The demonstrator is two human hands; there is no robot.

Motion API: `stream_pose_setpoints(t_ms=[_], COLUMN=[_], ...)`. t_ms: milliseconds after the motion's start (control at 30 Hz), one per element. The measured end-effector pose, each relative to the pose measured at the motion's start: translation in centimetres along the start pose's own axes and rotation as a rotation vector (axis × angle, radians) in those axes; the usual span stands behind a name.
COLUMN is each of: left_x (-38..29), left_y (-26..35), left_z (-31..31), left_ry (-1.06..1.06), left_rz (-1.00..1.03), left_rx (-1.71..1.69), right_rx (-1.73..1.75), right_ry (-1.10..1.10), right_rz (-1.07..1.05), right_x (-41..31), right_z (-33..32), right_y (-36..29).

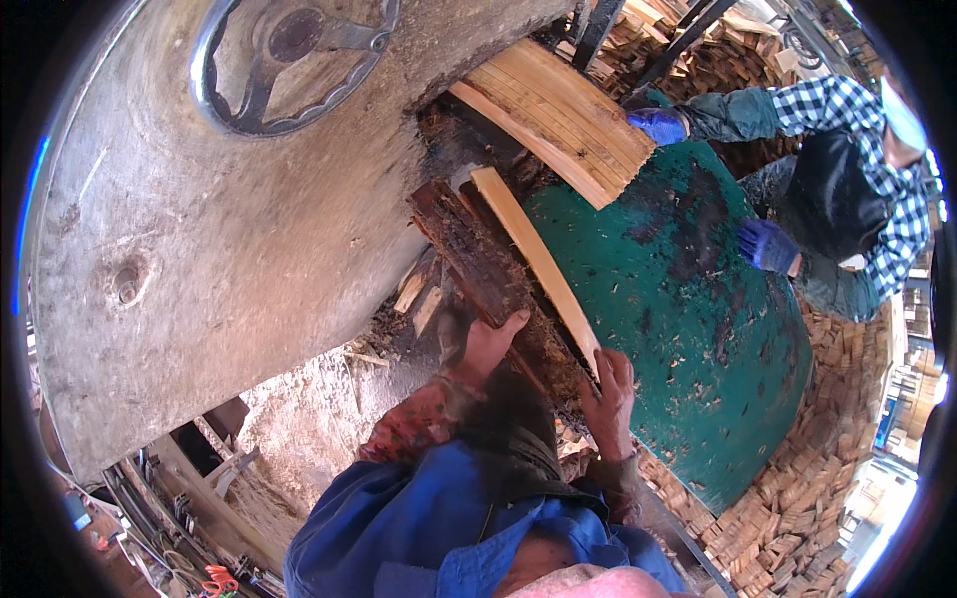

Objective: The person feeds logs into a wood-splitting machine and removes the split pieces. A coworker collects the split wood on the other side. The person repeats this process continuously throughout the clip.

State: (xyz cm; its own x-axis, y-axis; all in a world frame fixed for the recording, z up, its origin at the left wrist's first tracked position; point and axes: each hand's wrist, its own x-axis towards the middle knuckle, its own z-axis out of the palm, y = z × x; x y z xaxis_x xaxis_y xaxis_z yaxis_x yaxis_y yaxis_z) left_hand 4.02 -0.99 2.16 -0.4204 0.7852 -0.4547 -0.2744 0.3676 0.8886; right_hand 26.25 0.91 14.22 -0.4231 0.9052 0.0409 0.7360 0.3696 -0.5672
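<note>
My left hand [493, 340] grips the left edge of a rough, bark-covered wood slab [478, 247], its thumb lying across the top. My right hand [613, 389] holds the near end of a piece of wood with a pale sawn edge [534, 258], its fingers curled over that end. Both lengths of wood lie side by side in front of my body, slanting away to the upper left. Beneath their right side spreads a green work surface [658, 269] strewn with bark bits and dark stains.
A large metal machine housing [247, 224] with a handwheel [295, 67] stands at left. Across from me, a co-worker's gloved hand [662, 125] touches a block of parallel-cut boards [553, 112]; their other glove [766, 245] is over the green surface. Stacked wood pieces [837, 374] line the right.
</note>
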Motion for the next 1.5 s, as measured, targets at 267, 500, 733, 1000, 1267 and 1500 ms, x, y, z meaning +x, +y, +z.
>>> stream_pose_setpoints(t_ms=[267,500,733,1000,1267,1500], left_x=[-0.1,-0.9,0.8,1.5,0.2,0.5], left_y=[1.0,2.0,-1.4,-3.4,0.5,0.0], left_z=[0.3,0.3,0.0,-1.0,-0.7,-0.6], left_ry=[0.007,0.101,0.163,0.013,0.120,0.155], left_rz=[0.093,-0.008,0.008,0.078,-0.140,-0.078], left_rx=[-0.040,0.124,0.194,-0.035,0.270,0.318], right_rx=[-0.037,-0.054,-0.010,0.133,-0.270,-0.499], right_ry=[0.006,0.044,0.046,0.087,0.335,0.047], right_rz=[-0.055,-0.045,-0.020,-0.017,0.254,0.505], right_x=[2.7,2.8,2.8,2.3,2.3,0.5], right_z=[6.4,6.8,6.0,5.2,-3.5,-7.8], right_y=[-2.2,-2.0,-2.1,-0.4,17.3,23.9])
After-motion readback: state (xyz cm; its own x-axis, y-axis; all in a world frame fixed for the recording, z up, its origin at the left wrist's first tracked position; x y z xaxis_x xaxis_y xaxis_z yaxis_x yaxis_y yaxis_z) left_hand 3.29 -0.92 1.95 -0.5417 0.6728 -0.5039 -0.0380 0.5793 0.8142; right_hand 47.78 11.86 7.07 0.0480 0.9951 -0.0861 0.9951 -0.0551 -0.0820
